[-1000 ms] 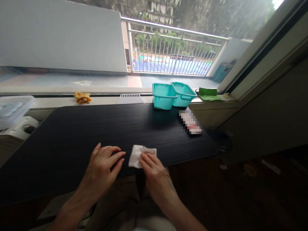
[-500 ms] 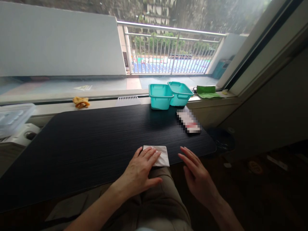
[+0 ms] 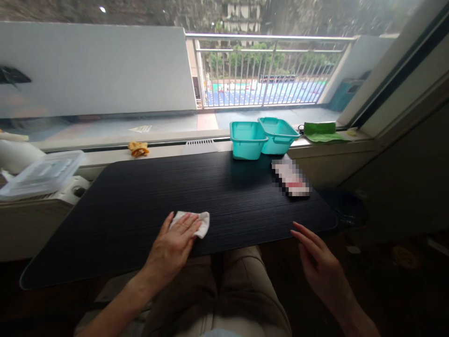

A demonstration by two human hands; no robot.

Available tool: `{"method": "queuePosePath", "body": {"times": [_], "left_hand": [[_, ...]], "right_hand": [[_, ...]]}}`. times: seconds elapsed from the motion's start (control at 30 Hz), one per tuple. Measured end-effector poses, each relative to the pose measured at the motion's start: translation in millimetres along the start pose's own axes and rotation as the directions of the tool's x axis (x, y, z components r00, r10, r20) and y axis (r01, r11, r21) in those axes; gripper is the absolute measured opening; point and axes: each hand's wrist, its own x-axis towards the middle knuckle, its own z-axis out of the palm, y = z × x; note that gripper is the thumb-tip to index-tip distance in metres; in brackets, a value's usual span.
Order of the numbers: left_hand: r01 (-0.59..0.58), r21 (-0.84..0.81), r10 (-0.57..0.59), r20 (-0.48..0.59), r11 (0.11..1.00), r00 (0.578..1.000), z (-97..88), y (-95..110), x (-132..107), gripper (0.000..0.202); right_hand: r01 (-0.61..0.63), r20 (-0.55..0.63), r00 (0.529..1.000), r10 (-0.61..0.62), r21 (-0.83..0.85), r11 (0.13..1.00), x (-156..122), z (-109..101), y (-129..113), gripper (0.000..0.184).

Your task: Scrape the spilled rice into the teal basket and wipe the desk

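Observation:
My left hand (image 3: pixel 173 243) lies flat with fingers stretched out on a small white cloth (image 3: pixel 199 221), pressing it onto the black tabletop (image 3: pixel 147 196) near the front edge. My right hand (image 3: pixel 317 260) hovers open beside the table's front right corner, fingers apart, holding nothing and off the surface.
Two teal bins (image 3: pixel 263 136) stand at the table's back right, a blurred flat item (image 3: pixel 291 178) in front of them. A green cloth (image 3: pixel 321 131) and an orange rag (image 3: pixel 139 148) lie on the window sill. A clear plastic box (image 3: pixel 42 171) sits at left.
The cloth passed from under my right hand to my left, which has slid it leftwards along the front edge. My right hand has drawn off to the right.

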Motion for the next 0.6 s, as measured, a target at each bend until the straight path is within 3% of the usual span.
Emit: {"method": "queuePosePath", "body": {"times": [0.07, 0.1, 0.2, 0.27, 0.33, 0.4, 0.47, 0.6], "left_hand": [[0.036, 0.059, -0.033, -0.041, 0.998, 0.999, -4.4, -10, -17, 0.04], [0.027, 0.06, -0.023, -0.061, 0.998, 0.998, -2.9, -5, -20, 0.041], [-0.028, -0.023, 0.026, -0.055, 0.999, 0.998, 13.2, 39, -9, 0.042], [0.005, -0.094, -0.012, -0.078, 0.996, 0.997, 26.2, 71, 4, 0.041], [0.029, -0.096, -0.038, -0.088, 0.995, 0.995, 33.4, 84, 9, 0.041], [0.071, -0.057, -0.077, -0.108, 0.996, 0.991, 31.4, 72, -5, 0.042], [0.145, 0.017, -0.141, -0.151, 0.989, 0.978, 20.2, 39, -39, 0.045], [0.404, 0.156, -0.354, -0.275, 0.901, 0.894, -12.0, -30, -114, 0.047]], "right_hand": [[-0.003, 0.0, 1.0, 0.003, 0.005, 1.0, 1, 3, 1, 0.036], [-0.002, 0.004, 1.0, 0.002, 0.01, 1.0, 2, 6, 1, 0.036], [0.023, 0.026, 0.999, -0.024, 0.027, 0.999, 12, 15, -6, 0.035], [0.044, 0.038, 0.998, -0.046, 0.035, 0.998, 21, 19, -11, 0.034], [0.056, 0.037, 0.998, -0.058, 0.044, 0.997, 30, 22, -15, 0.033], [0.072, 0.031, 0.997, -0.073, 0.05, 0.996, 35, 25, -14, 0.034], [0.11, 0.049, 0.992, -0.112, 0.054, 0.992, 36, 29, -9, 0.034], [0.199, 0.074, 0.977, -0.2, 0.025, 0.98, 29, 41, 4, 0.032]]}}
